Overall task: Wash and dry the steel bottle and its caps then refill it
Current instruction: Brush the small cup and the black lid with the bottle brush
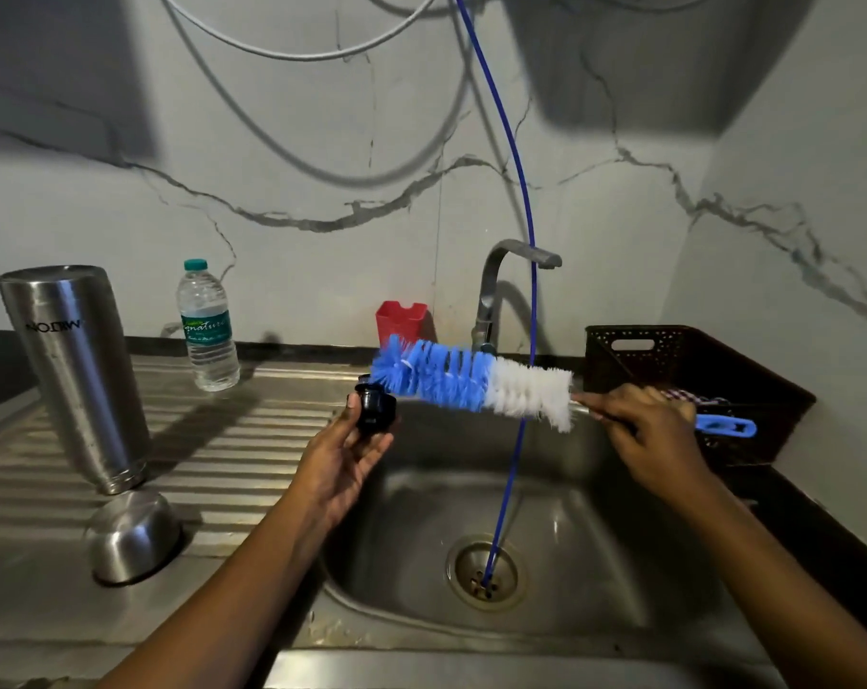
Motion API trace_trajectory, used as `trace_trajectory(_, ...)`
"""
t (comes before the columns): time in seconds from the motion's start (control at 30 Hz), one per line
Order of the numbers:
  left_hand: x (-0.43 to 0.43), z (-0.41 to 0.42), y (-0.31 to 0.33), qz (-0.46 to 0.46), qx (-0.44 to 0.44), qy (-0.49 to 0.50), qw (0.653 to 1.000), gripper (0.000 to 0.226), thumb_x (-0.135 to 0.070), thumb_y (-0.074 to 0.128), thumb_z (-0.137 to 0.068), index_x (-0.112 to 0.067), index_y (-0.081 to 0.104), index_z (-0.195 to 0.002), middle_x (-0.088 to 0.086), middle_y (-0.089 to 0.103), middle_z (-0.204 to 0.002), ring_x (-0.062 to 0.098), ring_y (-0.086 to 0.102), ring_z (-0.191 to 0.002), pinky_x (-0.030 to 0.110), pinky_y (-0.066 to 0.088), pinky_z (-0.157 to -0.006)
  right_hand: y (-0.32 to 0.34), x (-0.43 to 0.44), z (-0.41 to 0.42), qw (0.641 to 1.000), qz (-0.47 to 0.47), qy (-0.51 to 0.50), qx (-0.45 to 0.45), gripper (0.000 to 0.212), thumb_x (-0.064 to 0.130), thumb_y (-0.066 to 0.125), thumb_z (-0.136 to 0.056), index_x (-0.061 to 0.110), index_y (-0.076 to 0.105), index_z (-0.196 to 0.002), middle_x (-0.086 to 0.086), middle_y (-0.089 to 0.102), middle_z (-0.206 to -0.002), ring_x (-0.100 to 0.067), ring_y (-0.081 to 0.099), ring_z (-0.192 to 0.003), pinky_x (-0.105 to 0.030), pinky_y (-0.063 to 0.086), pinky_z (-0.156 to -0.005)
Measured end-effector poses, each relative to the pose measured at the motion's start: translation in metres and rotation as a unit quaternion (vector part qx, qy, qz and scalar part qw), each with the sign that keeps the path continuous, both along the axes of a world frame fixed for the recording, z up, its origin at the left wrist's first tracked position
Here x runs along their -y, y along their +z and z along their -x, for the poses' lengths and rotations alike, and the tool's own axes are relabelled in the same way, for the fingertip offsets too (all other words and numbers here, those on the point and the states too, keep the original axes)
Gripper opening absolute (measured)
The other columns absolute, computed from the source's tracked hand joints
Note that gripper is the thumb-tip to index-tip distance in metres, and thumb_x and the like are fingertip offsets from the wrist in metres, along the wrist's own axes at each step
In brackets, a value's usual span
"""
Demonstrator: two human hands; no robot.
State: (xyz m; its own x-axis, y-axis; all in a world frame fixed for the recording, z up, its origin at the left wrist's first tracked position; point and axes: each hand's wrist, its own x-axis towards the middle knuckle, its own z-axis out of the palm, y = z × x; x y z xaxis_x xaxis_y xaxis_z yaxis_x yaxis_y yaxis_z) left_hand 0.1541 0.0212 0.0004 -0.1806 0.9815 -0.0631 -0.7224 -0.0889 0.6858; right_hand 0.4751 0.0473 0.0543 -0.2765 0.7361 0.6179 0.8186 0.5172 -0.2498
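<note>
Fingers (354,407) pinch cap (375,407), inverted bottle (73,370), apparently Milton

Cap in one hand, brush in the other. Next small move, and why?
Probably ease the brush blue-tip-first into the black cap and twist to scrub it. The left hand holds the cap up, the right hand grips the brush by its handle, and the blue bristles sit right beside the cap.

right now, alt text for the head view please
Over a steel sink, the left hand holds a small black cap while the right hand grips a bottle brush, its blue tip at the cap. An upturned steel bottle and a domed steel cap sit on the drainboard at left.
</note>
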Motion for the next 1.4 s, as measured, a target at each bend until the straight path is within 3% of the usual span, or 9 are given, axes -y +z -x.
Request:
trace_trajectory(0.07,0.000,0.000,0.000,-0.006,-0.010,-0.014,1.000,0.092,-0.039,0.088,-0.052,-0.002,0.053,-0.129,0.016,0.071,-0.105,0.023,0.072,-0.085,0.023,0.057,-0.060,-0.004,-0.001,-0.007,1.000,-0.006,0.002,-0.008,0.038,0.021,0.047,-0.080,0.030,0.068,-0.111,0.001,0.063,-0.091,-0.027,0.057,-0.088,-0.039,0.026,-0.075)
trace_trajectory(0.23,0.000,-0.009,-0.003,-0.042,-0.043,-0.034,0.998,0.101,-0.038,0.098,-0.013,-0.009,0.062,-0.102,0.008,0.075,-0.087,0.017,0.073,-0.077,0.025,0.057,-0.058,-0.012,-0.004,0.012,1.000,-0.007,0.030,-0.003,0.033,0.017,0.056,-0.086,0.036,0.065,-0.111,0.002,0.064,-0.091,-0.024,0.055,-0.087,-0.032,0.019,-0.070)
trace_trajectory(0.47,0.004,-0.009,0.001,-0.037,-0.037,-0.044,0.998,0.064,-0.035,0.081,-0.048,-0.007,0.064,-0.103,0.008,0.074,-0.088,0.015,0.072,-0.069,0.021,0.056,-0.055,-0.016,-0.013,-0.020,0.997,0.049,0.038,-0.039,0.034,0.004,0.061,-0.087,0.028,0.065,-0.111,-0.002,0.064,-0.098,-0.024,0.053,-0.097,-0.032,0.020,-0.078)
trace_trajectory(0.63,0.002,-0.009,-0.002,-0.052,-0.029,-0.040,0.997,0.092,-0.032,0.098,-0.012,-0.010,0.069,-0.096,0.010,0.075,-0.087,0.019,0.073,-0.075,0.024,0.057,-0.055,-0.022,-0.015,0.005,0.997,0.047,0.052,-0.034,0.027,0.010,0.061,-0.089,0.025,0.068,-0.110,0.003,0.059,-0.092,-0.018,0.049,-0.091,-0.031,0.021,-0.076)
trace_trajectory(0.8,0.001,-0.010,0.001,-0.057,-0.024,-0.057,0.996,0.094,-0.036,0.098,-0.012,-0.008,0.068,-0.097,0.010,0.075,-0.087,0.018,0.072,-0.066,0.023,0.057,-0.054,-0.022,-0.018,-0.025,0.994,0.060,0.048,-0.079,0.036,0.006,0.061,-0.088,0.035,0.059,-0.110,0.008,0.056,-0.092,-0.021,0.051,-0.096,-0.045,0.032,-0.088)
trace_trajectory(1.07,0.002,-0.007,0.004,-0.077,-0.019,-0.045,0.996,0.076,-0.035,0.098,-0.010,-0.011,0.077,-0.080,0.007,0.075,-0.083,0.018,0.073,-0.072,0.023,0.057,-0.055,-0.027,-0.020,-0.008,0.997,0.053,0.029,-0.041,0.024,0.012,0.061,-0.089,0.020,0.070,-0.110,0.004,0.059,-0.095,-0.018,0.049,-0.095,-0.030,0.021,-0.077)
trace_trajectory(1.17,0.005,-0.013,0.004,-0.060,-0.027,-0.057,0.996,0.090,-0.034,0.099,-0.016,-0.005,0.070,-0.096,0.012,0.074,-0.089,0.021,0.073,-0.075,0.023,0.057,-0.055,-0.026,-0.020,-0.023,0.996,0.055,0.021,-0.061,0.025,0.009,0.062,-0.088,0.018,0.070,-0.110,0.004,0.059,-0.095,-0.024,0.053,-0.097,-0.038,0.030,-0.083)
trace_trajectory(1.3,0.003,-0.013,0.000,-0.052,-0.034,-0.043,0.997,0.086,-0.033,0.098,-0.009,-0.009,0.075,-0.088,0.011,0.074,-0.085,0.020,0.073,-0.075,0.024,0.057,-0.055,-0.026,-0.014,0.003,0.999,0.027,0.026,-0.033,0.026,0.015,0.061,-0.089,0.025,0.069,-0.112,0.002,0.062,-0.099,-0.017,0.050,-0.096,-0.029,0.022,-0.076)
trace_trajectory(1.4,0.004,-0.010,0.003,-0.052,-0.030,-0.029,0.998,0.102,-0.038,0.098,-0.010,-0.009,0.064,-0.102,0.010,0.075,-0.086,0.023,0.073,-0.075,0.022,0.057,-0.056,-0.028,-0.019,-0.006,0.996,0.026,0.046,-0.076,0.025,0.018,0.060,-0.089,0.028,0.068,-0.111,0.002,0.063,-0.095,-0.020,0.054,-0.093,-0.037,0.034,-0.081)
